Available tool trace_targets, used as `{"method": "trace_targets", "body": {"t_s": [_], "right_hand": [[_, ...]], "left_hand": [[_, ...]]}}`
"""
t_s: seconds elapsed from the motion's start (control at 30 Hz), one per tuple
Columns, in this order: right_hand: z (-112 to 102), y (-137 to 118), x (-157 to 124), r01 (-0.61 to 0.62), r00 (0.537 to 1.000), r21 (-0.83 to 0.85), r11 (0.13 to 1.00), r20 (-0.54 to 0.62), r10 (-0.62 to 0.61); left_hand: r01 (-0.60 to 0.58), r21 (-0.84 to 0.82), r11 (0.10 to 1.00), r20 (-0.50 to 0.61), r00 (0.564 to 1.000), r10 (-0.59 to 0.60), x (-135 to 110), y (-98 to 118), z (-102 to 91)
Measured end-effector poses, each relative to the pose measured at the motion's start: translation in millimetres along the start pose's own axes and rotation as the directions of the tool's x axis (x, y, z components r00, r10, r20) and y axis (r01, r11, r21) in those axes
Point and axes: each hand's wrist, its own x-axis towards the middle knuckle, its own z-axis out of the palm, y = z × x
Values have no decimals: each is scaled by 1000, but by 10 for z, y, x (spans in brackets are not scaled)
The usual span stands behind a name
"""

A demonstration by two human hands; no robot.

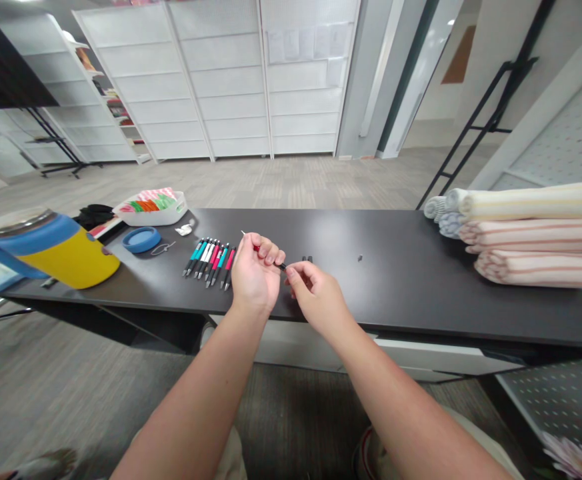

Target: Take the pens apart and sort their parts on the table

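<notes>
Above the near side of the dark table [395, 287], my left hand [257, 283] is closed, palm up, around a pen with a little red showing between the fingers. A thin pale tip pokes out past its thumb side. My right hand [318, 293] pinches close to the pen's black end [281, 266], which sticks out from the left fingers. Most of the pen is hidden. Left of my hands lies a row of several teal, white and pink pens [211, 260] with black grips. Small black pieces [307, 259] lie just beyond my right hand, and a tiny dark part [361, 257] sits farther right.
A yellow and blue mug [75, 250] stands at the left, beside a round blue lid [141, 239]. Behind are a white basket [155, 212] with colourful packets and a crumpled white piece [185, 229]. Rolled striped cloths [535, 233] are stacked at the right end.
</notes>
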Motion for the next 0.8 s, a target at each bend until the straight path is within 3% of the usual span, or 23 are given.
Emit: {"method": "trace_targets", "body": {"t_s": [0.1, 0.3, 0.5, 0.67, 0.8], "right_hand": [[10, 5, -1, -1, 1000, 29, 1000, -14, 2], [-16, 2, -16, 67, 998, -115, 991, 1, -67], [-3, -37, -26, 44, 999, -64, 997, -10, -45], [-14, -25, -19, 112, 994, -151, 982, 18, -111], [-8, -29, -19, 46, 999, -96, 994, 11, -45]], "left_hand": [[8, 1, 1000, -6, 1000, -8, -1, 0, 4], [28, 8, 1000, 13, 1000, -28, -17, 10, 16], [33, 5, 999, 10, 999, -33, -14, 19, 12], [39, 7, 999, 17, 999, -39, -19, 18, 15], [35, -1, 999, 29, 999, -35, -14, 11, 1]]}}
